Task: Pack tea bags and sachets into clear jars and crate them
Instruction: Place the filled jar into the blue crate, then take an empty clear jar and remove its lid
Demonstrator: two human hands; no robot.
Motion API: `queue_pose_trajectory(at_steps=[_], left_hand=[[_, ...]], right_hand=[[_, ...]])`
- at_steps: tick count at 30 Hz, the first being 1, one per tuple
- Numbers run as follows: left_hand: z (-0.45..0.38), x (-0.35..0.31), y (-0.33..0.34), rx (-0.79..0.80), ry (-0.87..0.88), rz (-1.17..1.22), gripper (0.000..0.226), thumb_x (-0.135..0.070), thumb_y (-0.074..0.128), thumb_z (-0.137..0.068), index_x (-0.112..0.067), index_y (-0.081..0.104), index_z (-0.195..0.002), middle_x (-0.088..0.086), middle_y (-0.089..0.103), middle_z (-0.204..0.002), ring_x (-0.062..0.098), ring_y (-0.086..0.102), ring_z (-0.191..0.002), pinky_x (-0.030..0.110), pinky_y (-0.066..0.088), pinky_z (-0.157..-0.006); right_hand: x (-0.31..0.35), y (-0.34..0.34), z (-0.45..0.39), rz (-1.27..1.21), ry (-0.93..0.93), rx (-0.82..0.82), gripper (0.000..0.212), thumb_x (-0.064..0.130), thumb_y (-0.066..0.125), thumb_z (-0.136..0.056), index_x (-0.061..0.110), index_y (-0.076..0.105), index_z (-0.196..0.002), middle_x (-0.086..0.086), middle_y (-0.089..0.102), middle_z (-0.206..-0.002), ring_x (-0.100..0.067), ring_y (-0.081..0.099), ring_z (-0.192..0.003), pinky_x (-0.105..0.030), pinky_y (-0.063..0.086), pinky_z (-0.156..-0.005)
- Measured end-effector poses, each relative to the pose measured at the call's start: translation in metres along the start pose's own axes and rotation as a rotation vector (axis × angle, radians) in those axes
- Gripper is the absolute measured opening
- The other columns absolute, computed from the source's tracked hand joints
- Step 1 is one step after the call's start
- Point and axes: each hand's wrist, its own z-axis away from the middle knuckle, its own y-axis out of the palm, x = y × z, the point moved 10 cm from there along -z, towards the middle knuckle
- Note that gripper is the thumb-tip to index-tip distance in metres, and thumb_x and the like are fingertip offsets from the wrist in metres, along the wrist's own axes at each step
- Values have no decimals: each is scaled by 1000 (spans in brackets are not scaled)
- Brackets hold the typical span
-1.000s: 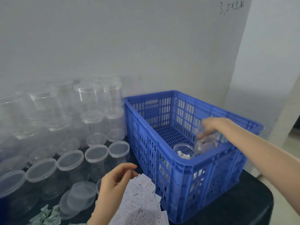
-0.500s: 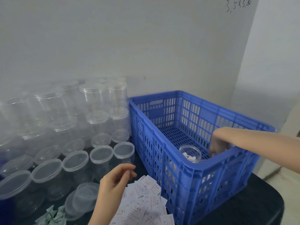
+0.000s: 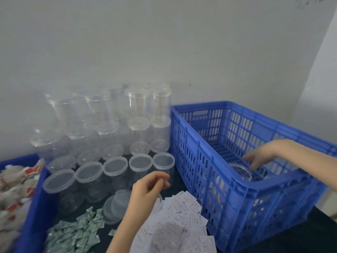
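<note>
A blue slatted crate (image 3: 237, 187) stands on the right of the dark table. Inside it, near the front wall, sits a clear jar (image 3: 238, 170). My right hand (image 3: 259, 157) hovers inside the crate just over that jar with relaxed, spread fingers and holds nothing. My left hand (image 3: 147, 187) floats above a pile of white sachets (image 3: 180, 227), fingers loosely curled, empty. Stacked clear lidded jars (image 3: 114, 143) fill the area left of the crate. Green sachets (image 3: 76, 232) lie at the front left.
A second blue bin (image 3: 36, 207) at the far left holds white and red tea bags (image 3: 14, 187). Loose clear lids (image 3: 116, 207) lie by my left wrist. A grey wall stands close behind the jars. The table's edge runs behind the crate on the right.
My right hand lowered a clear jar into the crate, let go of it and now hovers above with spread fingers. The view swung left, revealing the tea bag bin. My left hand barely moved.
</note>
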Motion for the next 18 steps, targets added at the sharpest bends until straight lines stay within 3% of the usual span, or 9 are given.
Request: queue_pose_trajectory(at_steps=[5,9,12,15,18], left_hand=[[2,-2,-16,-32,40,-60,33,-3,53,-95,-30,70,-88,-5,73,-80,6,68,-78,19,53,-73],[7,4,-35,-79,14,-74,31,-4,52,-96,-29,69,-89,-8,72,-78,8,68,-78,25,55,-74],[14,4,-52,-123,18,-79,30,-3,52,-95,-26,69,-89,-8,72,-76,6,68,-77,17,52,-72],[23,7,-70,-175,16,-60,31,1,51,-94,-24,69,-88,-8,72,-74,4,67,-73,12,48,-70],[32,12,-82,-212,2,-62,32,1,52,-94,-25,69,-86,-8,72,-73,6,66,-73,15,50,-72]], right_hand=[[50,-72,55,101,-124,-407,59,40,47,-104,15,30,-155,-4,47,-151,-21,50,-132,-34,40,-110],[134,-104,113,-88,-361,-680,58,43,49,-102,20,36,-153,3,58,-139,-15,56,-118,-31,44,-99],[197,-96,131,-120,-462,-646,57,45,50,-101,20,39,-151,4,61,-134,-14,54,-112,-33,44,-95],[236,-83,115,-105,-414,-572,54,43,54,-99,12,46,-142,-7,58,-134,-25,57,-120,-40,49,-97],[252,-69,75,-221,-328,-553,45,34,63,-94,4,49,-124,-15,57,-120,-26,58,-98,-34,49,-72]])
